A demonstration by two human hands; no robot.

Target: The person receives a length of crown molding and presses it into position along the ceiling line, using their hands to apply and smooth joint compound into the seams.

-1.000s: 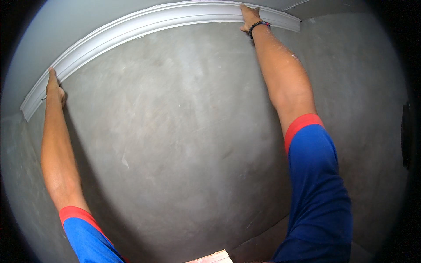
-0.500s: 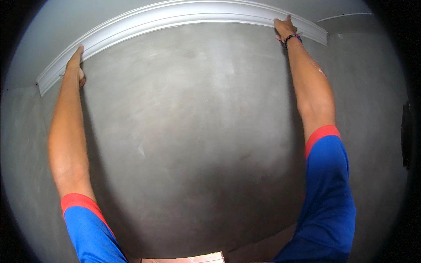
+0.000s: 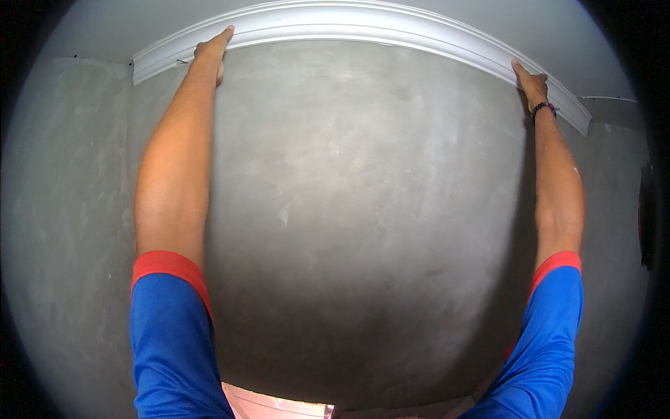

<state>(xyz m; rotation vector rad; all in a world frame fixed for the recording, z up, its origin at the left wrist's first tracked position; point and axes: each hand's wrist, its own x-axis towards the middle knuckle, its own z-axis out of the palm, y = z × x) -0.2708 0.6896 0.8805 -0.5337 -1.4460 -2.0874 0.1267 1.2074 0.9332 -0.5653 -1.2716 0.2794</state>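
A long white crown moulding (image 3: 377,22) runs along the joint where the grey wall (image 3: 363,174) meets the ceiling (image 3: 91,31). Both arms reach up to it. My left hand (image 3: 211,57) holds its lower edge some way in from the left end, thumb laid up along the face; the other fingers are mostly hidden. Near the right end, my right hand (image 3: 534,85) holds the moulding with thumb and a finger spread on its face. A dark beaded bracelet (image 3: 544,109) circles that wrist. Left of my left hand, a small thin nail-like piece (image 3: 183,61) sticks out at the moulding's lower edge.
Wall corners stand beyond both moulding ends. A dark object (image 3: 646,216) sits at the far right rim. Below, between my blue sleeves, shows a pinkish, brightly lit surface (image 3: 279,406). Small dark spots mark the ceiling line at the left.
The view has turned left, so the moulding and both arms appear farther right. My left hand has moved inward along the moulding, away from its left end; my right hand stays near the right end.
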